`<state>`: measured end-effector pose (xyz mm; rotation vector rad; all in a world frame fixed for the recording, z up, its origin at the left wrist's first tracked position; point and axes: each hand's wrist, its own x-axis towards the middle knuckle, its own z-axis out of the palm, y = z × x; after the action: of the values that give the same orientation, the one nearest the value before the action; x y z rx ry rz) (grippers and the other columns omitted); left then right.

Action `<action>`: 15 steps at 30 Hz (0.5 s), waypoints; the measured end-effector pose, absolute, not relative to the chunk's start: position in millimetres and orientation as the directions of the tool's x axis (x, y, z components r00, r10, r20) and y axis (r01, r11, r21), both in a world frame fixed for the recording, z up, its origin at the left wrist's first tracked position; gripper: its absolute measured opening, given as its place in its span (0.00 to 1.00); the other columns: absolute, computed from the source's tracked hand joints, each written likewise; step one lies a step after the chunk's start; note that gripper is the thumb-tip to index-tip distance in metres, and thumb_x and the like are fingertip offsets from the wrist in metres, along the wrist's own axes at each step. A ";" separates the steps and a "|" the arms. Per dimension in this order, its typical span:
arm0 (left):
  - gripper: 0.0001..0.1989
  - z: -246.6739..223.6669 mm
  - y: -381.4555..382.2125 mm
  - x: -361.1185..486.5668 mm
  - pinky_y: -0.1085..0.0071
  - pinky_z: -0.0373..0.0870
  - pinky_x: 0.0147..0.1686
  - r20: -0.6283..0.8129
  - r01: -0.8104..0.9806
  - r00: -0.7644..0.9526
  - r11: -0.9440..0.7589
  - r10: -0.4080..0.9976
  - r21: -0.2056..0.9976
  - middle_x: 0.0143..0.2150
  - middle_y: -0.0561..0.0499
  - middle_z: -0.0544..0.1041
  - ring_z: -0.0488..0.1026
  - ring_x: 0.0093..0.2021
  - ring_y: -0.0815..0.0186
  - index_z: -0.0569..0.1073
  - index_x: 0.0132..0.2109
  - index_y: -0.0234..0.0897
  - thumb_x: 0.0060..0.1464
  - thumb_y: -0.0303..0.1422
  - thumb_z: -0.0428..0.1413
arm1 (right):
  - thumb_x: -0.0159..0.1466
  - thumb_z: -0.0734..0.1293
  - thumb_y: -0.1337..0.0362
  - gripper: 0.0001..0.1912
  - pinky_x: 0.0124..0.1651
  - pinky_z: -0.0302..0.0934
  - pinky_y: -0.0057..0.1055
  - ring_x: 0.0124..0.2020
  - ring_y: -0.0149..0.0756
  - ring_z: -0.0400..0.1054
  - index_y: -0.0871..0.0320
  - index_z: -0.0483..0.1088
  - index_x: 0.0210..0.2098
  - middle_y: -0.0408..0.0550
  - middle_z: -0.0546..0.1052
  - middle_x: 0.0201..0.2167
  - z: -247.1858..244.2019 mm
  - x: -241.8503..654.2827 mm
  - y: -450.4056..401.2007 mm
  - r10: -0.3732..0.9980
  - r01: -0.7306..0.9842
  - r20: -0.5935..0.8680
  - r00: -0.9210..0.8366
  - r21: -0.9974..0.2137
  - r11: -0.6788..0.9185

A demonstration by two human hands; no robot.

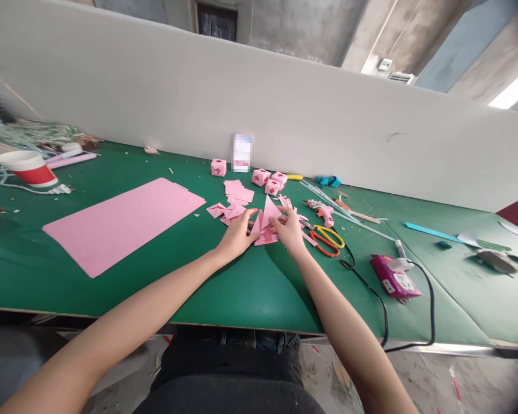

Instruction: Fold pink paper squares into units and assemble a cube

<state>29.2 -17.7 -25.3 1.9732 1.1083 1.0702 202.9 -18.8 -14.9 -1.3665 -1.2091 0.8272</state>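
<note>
A long pale wall (176, 98) stood behind a green surface (224, 293), and on the surface's left part lay a large pink sheet (125, 227), flat and apart from the hands. The left hand (235, 236) and right hand (290, 233) met near the middle, beside a heap of paper. A red-and-white cup (33, 171) stood far to the left; a purple power box (395, 277) sat to the right, and scissors (325, 237) lay nearer the right hand, with a pink glue gun (326, 214) just beyond them. A phone (242, 154) leaned on the wall near one small pink box (218, 167) and three more boxes (273, 186) in a cluster. Loose paper squares (239, 192) lay in front of these. Between the hands a pointed paper piece (271, 209) stood up, the fingers of both hands pinched on its sides, though whether it was one piece or two overlapping was hard to tell. The step in hand looked like folding or fitting that paper; the next move seemed to call for a light, steady pinch and lined-up edges before any pressing.
</note>
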 end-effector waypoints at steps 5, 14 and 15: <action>0.28 -26.7 -19.2 30.0 0.53 0.75 0.56 0.539 0.387 0.302 -0.618 0.786 0.684 0.62 0.37 0.74 0.74 0.61 0.51 0.66 0.61 0.36 0.56 0.34 0.64 | 0.56 0.70 0.59 0.22 0.32 0.73 0.33 0.27 0.38 0.78 0.54 0.66 0.49 0.37 0.77 0.24 -6.2 196.0 -26.8 0.969 0.156 0.167 0.182 -0.978 0.139; 0.21 -22.1 -22.4 31.2 0.57 0.78 0.51 0.509 0.279 0.260 -0.569 0.820 0.773 0.52 0.39 0.81 0.80 0.52 0.55 0.66 0.60 0.36 0.62 0.31 0.56 | 0.59 0.70 0.57 0.17 0.40 0.74 0.36 0.31 0.37 0.77 0.55 0.71 0.46 0.44 0.83 0.32 -3.6 184.6 -35.9 0.971 0.257 0.230 0.071 -0.944 0.205; 0.20 -21.8 -22.9 31.8 0.57 0.78 0.51 0.510 0.258 0.249 -0.564 0.823 0.784 0.54 0.39 0.80 0.80 0.53 0.55 0.67 0.59 0.36 0.62 0.31 0.56 | 0.60 0.70 0.56 0.16 0.40 0.73 0.36 0.32 0.38 0.78 0.55 0.71 0.46 0.44 0.82 0.32 -2.8 183.8 -37.0 0.970 0.277 0.233 0.075 -0.939 0.204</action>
<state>31.8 -22.9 -21.8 1.9653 0.9805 1.3097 183.8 -37.0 -2.8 -1.2792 -1.4179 0.8246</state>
